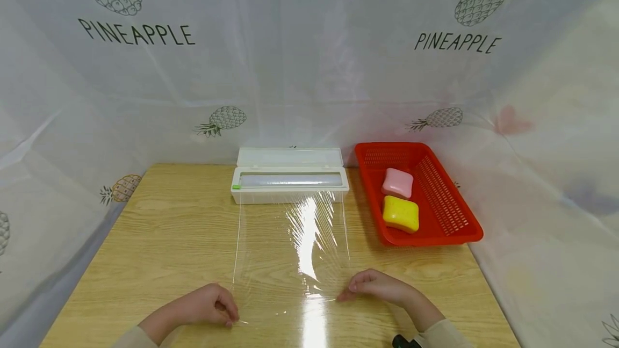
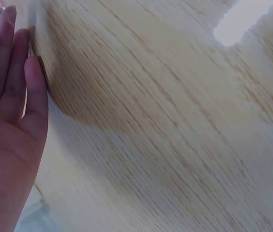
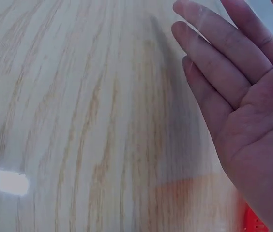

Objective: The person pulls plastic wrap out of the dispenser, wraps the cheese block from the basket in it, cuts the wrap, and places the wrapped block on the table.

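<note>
A clear sheet of cling film (image 1: 271, 256) stretches over the table from a white cling film dispenser (image 1: 290, 197) at the back, its lid (image 1: 290, 157) raised. The roll (image 1: 290, 179) shows inside, and a small green cutter (image 1: 236, 187) sits at the left end. My left hand (image 1: 213, 306) pinches the sheet's near left corner. At the near right corner my right hand (image 1: 377, 286) pinches the film too. The left wrist view shows the left palm (image 2: 6, 140) with its fingertips together; the right wrist view shows the right palm (image 3: 262, 121).
A red plastic basket (image 1: 447, 181) stands at the back right, holding a pink soap bar (image 1: 397, 182) and a yellow soap bar (image 1: 401, 214). The wooden table (image 1: 159, 230) meets a pineapple-printed curtain (image 1: 300, 58) behind and at the sides.
</note>
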The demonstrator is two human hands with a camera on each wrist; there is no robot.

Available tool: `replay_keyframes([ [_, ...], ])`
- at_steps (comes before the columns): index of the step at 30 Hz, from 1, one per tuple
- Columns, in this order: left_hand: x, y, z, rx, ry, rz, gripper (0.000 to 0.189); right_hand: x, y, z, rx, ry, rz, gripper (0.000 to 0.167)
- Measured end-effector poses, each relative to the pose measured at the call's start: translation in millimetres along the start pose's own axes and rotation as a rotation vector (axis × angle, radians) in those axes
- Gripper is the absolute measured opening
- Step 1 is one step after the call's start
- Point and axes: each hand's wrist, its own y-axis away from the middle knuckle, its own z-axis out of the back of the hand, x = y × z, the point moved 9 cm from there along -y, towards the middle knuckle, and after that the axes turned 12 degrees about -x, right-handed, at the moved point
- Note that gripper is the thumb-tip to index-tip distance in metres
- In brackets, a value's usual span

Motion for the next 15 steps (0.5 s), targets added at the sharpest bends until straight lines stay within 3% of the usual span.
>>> replay_keyframes([
  [7,-4.0,2.8,-2.9,0.032,-0.045,-0.013,0.013,-2,13.1,1,-0.03,0.041,-0.045,0.032],
  [10,-6.5,3.8,-1.5,0.047,-0.06,-0.002,0.016,7,20.1,7,-0.058,0.067,-0.001,0.029],
  [15,-20.6,-9.1,11.9,-0.009,-0.126,-0.004,0.027,32,27.3,29,-0.16,0.143,0.06,0.027],
])
